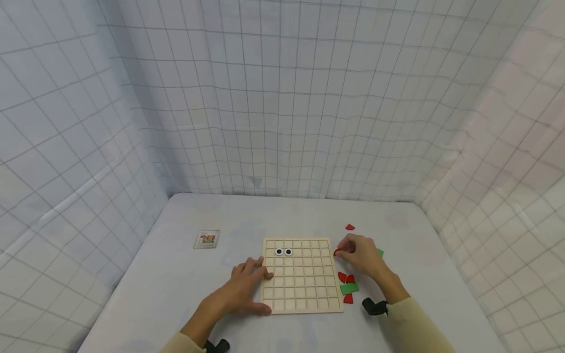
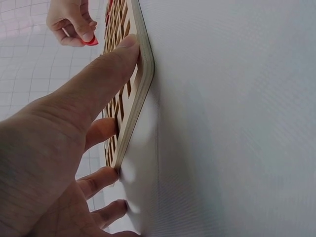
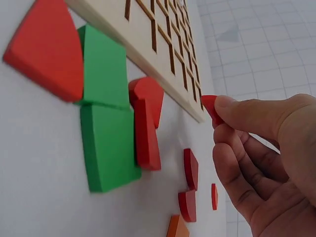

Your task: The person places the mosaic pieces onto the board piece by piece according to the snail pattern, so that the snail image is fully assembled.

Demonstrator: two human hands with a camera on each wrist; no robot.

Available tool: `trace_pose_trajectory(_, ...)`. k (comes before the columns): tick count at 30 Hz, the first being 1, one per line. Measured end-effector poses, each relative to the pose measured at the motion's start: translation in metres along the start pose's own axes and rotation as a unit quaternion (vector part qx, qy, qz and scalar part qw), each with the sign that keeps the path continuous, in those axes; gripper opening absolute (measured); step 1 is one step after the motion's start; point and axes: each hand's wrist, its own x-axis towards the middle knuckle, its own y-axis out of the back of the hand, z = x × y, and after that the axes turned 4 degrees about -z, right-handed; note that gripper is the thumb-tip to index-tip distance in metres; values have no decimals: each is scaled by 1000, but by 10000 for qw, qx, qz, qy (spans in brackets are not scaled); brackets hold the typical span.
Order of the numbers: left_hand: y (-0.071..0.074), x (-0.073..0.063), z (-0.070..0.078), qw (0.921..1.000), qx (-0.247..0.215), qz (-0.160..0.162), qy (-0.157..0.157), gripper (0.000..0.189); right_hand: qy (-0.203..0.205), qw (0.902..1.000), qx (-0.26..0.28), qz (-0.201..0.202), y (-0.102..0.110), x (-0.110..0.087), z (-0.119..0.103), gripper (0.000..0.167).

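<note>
A light wooden grid board [image 1: 302,283] lies flat on the table. My left hand [image 1: 244,289] is spread along its left edge, the thumb resting on the near corner and other fingertips at the side. Just beyond the board's right edge, my right hand [image 1: 363,254] pinches a small red wedge-shaped piece [image 3: 210,104] between thumb and fingers. Two white tiles with black dots, like eyes [image 1: 284,251], sit side by side in cells near the board's upper left.
Loose red wedges [image 3: 47,52] and green pieces [image 3: 108,148] lie beside the board's right edge. Farther back is another red wedge [image 1: 350,227]. An orange piece [image 3: 177,227] shows in the right wrist view. A small picture card [image 1: 207,239] lies at the left.
</note>
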Motion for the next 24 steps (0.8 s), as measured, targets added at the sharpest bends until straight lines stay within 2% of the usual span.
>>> trace_pose_trajectory(11,-2,-1,2,9999,99,-25,34,80,586,9977,323,92,-15,4,-18,14)
trace_pose_trajectory(24,2,-1,4,9999,70,-53,58,80,947,9920,773,-303,-41,17,-56,7)
